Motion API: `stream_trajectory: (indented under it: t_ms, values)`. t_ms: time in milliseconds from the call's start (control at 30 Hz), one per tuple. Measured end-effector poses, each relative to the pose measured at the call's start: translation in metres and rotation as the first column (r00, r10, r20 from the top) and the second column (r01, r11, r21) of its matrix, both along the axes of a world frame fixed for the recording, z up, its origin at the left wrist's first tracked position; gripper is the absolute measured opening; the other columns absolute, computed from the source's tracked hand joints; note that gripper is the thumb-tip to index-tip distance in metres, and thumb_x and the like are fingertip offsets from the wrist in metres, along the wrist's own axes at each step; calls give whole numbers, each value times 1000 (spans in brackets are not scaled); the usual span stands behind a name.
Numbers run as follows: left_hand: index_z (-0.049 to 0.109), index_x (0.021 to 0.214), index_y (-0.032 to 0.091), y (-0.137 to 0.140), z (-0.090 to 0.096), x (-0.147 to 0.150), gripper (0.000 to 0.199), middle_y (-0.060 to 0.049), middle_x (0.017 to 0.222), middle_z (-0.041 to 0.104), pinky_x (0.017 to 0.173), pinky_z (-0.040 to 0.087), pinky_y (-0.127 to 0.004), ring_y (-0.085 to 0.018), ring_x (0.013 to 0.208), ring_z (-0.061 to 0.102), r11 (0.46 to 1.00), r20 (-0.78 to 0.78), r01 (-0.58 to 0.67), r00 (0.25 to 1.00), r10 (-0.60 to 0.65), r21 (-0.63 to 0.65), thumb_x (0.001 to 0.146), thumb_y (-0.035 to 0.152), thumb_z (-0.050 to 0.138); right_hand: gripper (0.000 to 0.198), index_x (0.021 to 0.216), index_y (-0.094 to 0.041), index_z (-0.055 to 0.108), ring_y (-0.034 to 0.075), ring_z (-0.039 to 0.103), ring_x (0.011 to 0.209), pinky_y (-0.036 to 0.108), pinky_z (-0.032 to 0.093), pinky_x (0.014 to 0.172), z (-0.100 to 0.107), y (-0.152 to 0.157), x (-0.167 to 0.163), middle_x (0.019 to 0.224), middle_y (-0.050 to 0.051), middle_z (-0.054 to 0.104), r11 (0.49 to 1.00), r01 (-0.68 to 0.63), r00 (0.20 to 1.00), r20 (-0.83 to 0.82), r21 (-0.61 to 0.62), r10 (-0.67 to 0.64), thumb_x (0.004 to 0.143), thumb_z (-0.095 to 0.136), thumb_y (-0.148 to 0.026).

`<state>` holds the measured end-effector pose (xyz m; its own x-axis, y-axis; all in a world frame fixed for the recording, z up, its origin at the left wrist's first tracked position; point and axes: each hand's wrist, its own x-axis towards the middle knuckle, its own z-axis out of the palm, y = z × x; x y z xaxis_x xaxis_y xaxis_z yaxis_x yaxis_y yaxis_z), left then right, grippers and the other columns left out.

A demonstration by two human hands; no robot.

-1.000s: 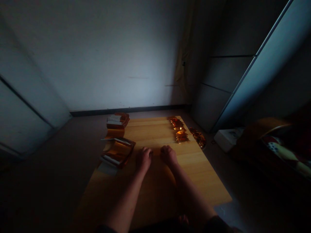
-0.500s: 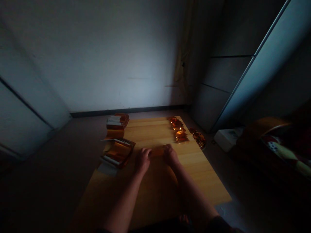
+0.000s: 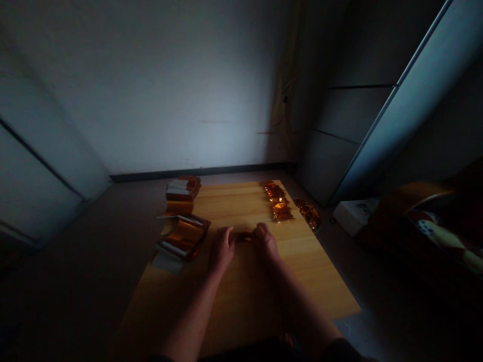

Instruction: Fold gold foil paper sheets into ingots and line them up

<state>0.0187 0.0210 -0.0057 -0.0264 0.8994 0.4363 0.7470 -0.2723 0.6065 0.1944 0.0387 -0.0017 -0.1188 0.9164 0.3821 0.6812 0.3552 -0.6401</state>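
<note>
A small piece of copper-coloured foil paper (image 3: 245,236) stretches between my two hands, just over the wooden table. My left hand (image 3: 223,247) is closed on its left end, and my right hand (image 3: 266,242) pinches the right end. The foil looks dark and partly curled, and both ends are hidden by my fingers. Left of my left hand lies a stack of foil sheets (image 3: 184,234) with white backing showing. Beyond my right hand, a row of folded shiny foil pieces (image 3: 279,203) runs along the table's right edge.
The light wooden table (image 3: 313,271) fills the lower middle. More foil sheets (image 3: 183,187) lie at its far left corner. A container of shiny foil pieces (image 3: 308,215) stands on the floor to the right, near a white box (image 3: 350,217). A wall rises behind.
The foil between my hands has gone from a flatter, lighter strip to a darker, curled, narrower shape. My hands have stayed in nearly the same place, with fingers shifted slightly.
</note>
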Motion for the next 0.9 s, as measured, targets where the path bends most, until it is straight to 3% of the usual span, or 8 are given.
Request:
stream_trajectory:
  t_ms: [133,267,467,633,900]
  values:
    - [58,90,21,-4,7,0,27,-5,98,54,90,46,-34,-18,99,53,1000,17,7,1000,-7,3,73,2,48,23,81,-19,59,14,55,83,22,43,71,1,-3,1,113,9,54,1000,19,999,37,15,-20,68,45,-6]
    - [58,72,20,-6,11,0,19,-4,87,53,84,47,-29,-16,89,54,1000,-47,3,999,-2,9,74,3,48,20,73,-18,60,12,52,73,20,40,66,0,-4,0,100,7,56,999,30,998,48,30,-31,70,44,-6]
    - [58,91,20,-7,11,1,28,-4,91,56,83,46,-29,-18,91,54,999,-68,-35,997,36,18,69,3,51,20,69,-18,58,12,47,68,19,37,64,0,-4,0,80,3,52,998,25,999,39,51,-27,70,43,-5]
    - [56,72,20,-9,14,1,15,-3,80,55,77,45,-28,-17,83,54,998,-131,-65,989,66,14,72,6,51,19,69,-18,57,12,47,69,19,37,64,-1,-3,2,80,2,51,997,19,1000,-22,70,-17,66,43,-5]
    - [66,80,22,-7,15,1,18,-4,88,59,81,44,-29,-17,88,55,998,-222,-48,974,35,-52,78,12,51,24,74,-18,60,12,50,70,20,39,65,-5,-2,2,81,2,52,999,22,1000,15,44,-23,66,43,-4]
